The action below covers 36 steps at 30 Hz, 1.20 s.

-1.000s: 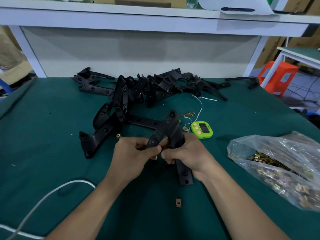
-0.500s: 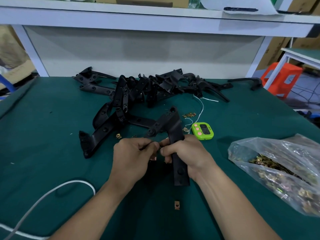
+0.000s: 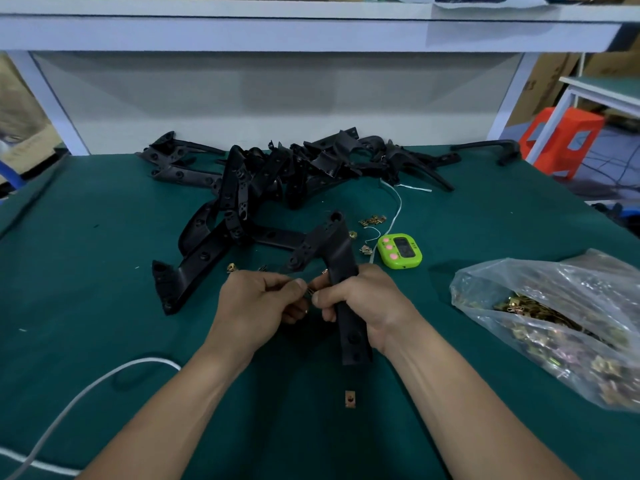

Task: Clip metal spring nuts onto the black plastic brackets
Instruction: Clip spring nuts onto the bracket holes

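An L-shaped black plastic bracket (image 3: 337, 247) stands above the green table, and my right hand (image 3: 360, 299) is wrapped around its long arm. My left hand (image 3: 258, 303) pinches a small metal spring nut (image 3: 310, 292) between thumb and forefinger, right beside the right thumb and close to the bracket's short arm. Whether the nut touches the bracket is hidden by the fingers. A single spring nut (image 3: 350, 399) lies on the mat below my hands. A heap of black brackets (image 3: 277, 171) fills the middle back of the table.
A clear plastic bag of spring nuts (image 3: 554, 317) lies at the right. A green timer (image 3: 399, 250) and several loose nuts (image 3: 372, 220) sit beyond my right hand. A white cable (image 3: 86, 389) loops at the lower left. An orange stool (image 3: 561, 143) stands off the table's right.
The bracket has turned so its long arm points more straight down in my right hand. My left thumb and finger have slipped off the short arm and now pinch a nut.
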### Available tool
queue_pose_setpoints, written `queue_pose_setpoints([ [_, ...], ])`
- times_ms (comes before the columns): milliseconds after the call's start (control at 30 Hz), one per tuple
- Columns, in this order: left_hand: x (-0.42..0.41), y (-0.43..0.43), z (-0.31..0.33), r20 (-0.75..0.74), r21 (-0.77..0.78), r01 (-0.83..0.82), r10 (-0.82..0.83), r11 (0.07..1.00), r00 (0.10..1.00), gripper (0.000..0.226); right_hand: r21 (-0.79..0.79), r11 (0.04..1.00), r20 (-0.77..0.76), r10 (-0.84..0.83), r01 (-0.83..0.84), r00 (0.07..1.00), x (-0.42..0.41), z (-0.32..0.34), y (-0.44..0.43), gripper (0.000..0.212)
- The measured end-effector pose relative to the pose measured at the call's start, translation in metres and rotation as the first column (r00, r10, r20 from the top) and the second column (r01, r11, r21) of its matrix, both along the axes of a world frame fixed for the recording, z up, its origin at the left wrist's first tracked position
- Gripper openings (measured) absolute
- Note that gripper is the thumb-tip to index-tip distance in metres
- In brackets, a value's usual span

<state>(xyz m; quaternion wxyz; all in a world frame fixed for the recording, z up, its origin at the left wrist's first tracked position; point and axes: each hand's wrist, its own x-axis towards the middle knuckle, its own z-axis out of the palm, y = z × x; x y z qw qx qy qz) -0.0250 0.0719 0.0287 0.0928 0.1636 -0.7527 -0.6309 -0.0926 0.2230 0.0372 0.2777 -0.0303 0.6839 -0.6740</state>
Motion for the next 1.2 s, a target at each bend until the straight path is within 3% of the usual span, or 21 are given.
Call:
queue_pose_setpoints([
  [167,0.006,-0.002,0.002,-0.158,-0.303,-0.045,-0.004,0.952,0.987,0.022,-0.072,0.995,-0.130,0.056,-0.066,0.990,-0.001,-0.004,0.001,0.017],
  [267,0.009,0.001,-0.001,-0.264,-0.410,-0.122,0.011,0.904,0.965,0.018,-0.052,0.992,-0.251,0.103,-0.119,0.963,0.001,-0.006,0.002,0.005],
  [400,0.009,-0.002,-0.004,-0.231,-0.397,-0.071,-0.024,0.915,0.973,0.023,0.014,0.981,-0.280,0.187,-0.191,0.941,0.002,-0.004,0.003,0.002],
  [567,0.008,0.000,-0.002,-0.188,-0.277,0.012,-0.067,0.961,0.980,0.028,-0.026,0.976,-0.160,0.208,-0.215,0.965,0.005,-0.002,0.003,0.006],
  [733,0.006,-0.003,-0.004,-0.207,-0.352,0.206,-0.291,0.913,0.934,0.027,-0.075,0.968,-0.124,0.227,-0.238,0.966,0.009,0.000,0.003,0.024],
  [900,0.002,-0.006,-0.007,-0.281,-0.474,0.110,-0.269,0.874,0.921,0.027,-0.100,0.966,-0.136,0.226,-0.240,0.965,0.012,0.001,0.001,0.030],
  [1033,0.002,-0.007,-0.008,-0.285,-0.628,0.058,-0.299,0.776,0.911,0.035,-0.073,0.956,-0.105,0.276,-0.284,0.956,0.011,0.001,0.003,0.029],
  [1200,0.004,0.000,-0.010,-0.307,-0.376,0.113,-0.239,0.920,0.921,0.038,-0.079,0.947,-0.056,0.307,-0.310,0.950,0.010,0.003,0.006,0.022],
])
